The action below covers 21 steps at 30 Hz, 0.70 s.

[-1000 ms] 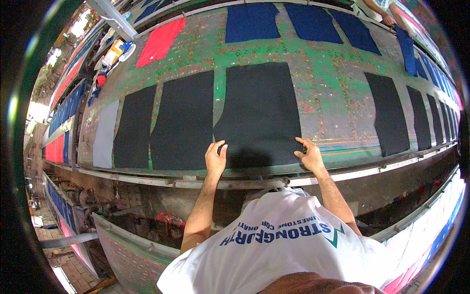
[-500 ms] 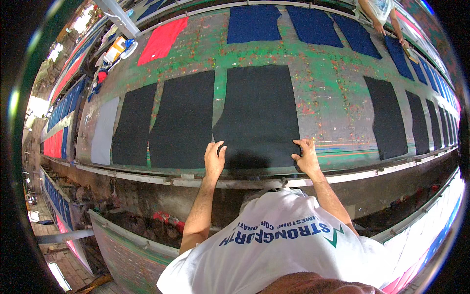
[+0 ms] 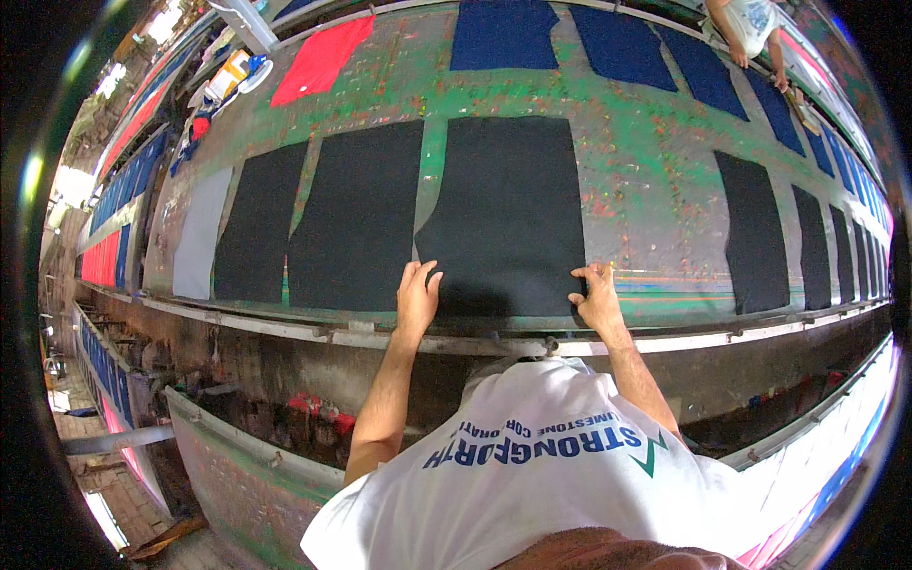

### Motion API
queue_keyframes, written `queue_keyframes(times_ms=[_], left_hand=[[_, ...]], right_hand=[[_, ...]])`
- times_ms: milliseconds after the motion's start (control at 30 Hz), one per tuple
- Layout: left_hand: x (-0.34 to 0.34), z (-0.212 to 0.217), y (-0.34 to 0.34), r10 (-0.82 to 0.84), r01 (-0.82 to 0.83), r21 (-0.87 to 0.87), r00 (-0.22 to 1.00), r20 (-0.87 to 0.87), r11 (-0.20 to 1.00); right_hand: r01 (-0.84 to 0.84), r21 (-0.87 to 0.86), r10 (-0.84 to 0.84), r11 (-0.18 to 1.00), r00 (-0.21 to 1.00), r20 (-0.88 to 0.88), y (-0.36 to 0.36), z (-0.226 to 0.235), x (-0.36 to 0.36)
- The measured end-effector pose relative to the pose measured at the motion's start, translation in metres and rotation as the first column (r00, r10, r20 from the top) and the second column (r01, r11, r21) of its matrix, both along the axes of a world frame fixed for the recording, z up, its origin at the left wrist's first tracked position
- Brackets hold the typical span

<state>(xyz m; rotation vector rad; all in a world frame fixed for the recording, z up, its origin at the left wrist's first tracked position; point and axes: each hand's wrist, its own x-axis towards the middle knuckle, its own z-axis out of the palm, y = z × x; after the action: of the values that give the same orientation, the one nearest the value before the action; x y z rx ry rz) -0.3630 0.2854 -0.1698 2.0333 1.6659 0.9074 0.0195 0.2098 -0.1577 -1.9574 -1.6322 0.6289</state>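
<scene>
A black fabric panel (image 3: 508, 204) lies flat on the long, paint-stained table (image 3: 655, 218) in front of me. At its near left edge, my left hand (image 3: 415, 296) has thumb and forefinger bent close together on the cloth. Across from it, my right hand (image 3: 598, 299) holds the near right edge, thumb and forefinger curled onto the fabric with a small gap between their tips. My fingers partly cover both side edges. Just left of this piece lies another black panel (image 3: 356, 218), with a third black panel (image 3: 255, 223) beyond it.
Along the table's near side runs a pale metal rail (image 3: 456, 351). Navy panels (image 3: 503, 38) and a red panel (image 3: 325, 59) lie on the far side. More black panels (image 3: 755, 233) continue rightward. A co-worker's hand (image 3: 781, 81) is at the far right. A post (image 3: 245, 21) rises at the far left.
The whole view has shifted slightly, so the table and panels sit a little higher. Both my hands stay at the same panel's side edges. The co-worker's arms have moved slightly.
</scene>
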Motion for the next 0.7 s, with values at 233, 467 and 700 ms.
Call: queue_keyframes(times_ms=[233,467,700], left_hand=[[-0.008,-0.003,-0.001,-0.04,0.04,-0.009,0.998,-0.037,0.999],[-0.002,0.003,-0.003,-0.006,-0.001,-0.052,0.989,-0.145,0.999],[-0.003,0.012,-0.004,-0.05,0.029,-0.109,0.979,-0.195,0.994]], right_hand=[[0.019,-0.041,-0.023,0.999,0.996,-0.081,-0.002,-0.004,0.005],[0.025,0.028,-0.024,0.999,0.999,-0.042,-0.006,0.003,0.002],[0.049,-0.097,-0.057,0.994,0.995,-0.086,-0.006,0.013,0.0]])
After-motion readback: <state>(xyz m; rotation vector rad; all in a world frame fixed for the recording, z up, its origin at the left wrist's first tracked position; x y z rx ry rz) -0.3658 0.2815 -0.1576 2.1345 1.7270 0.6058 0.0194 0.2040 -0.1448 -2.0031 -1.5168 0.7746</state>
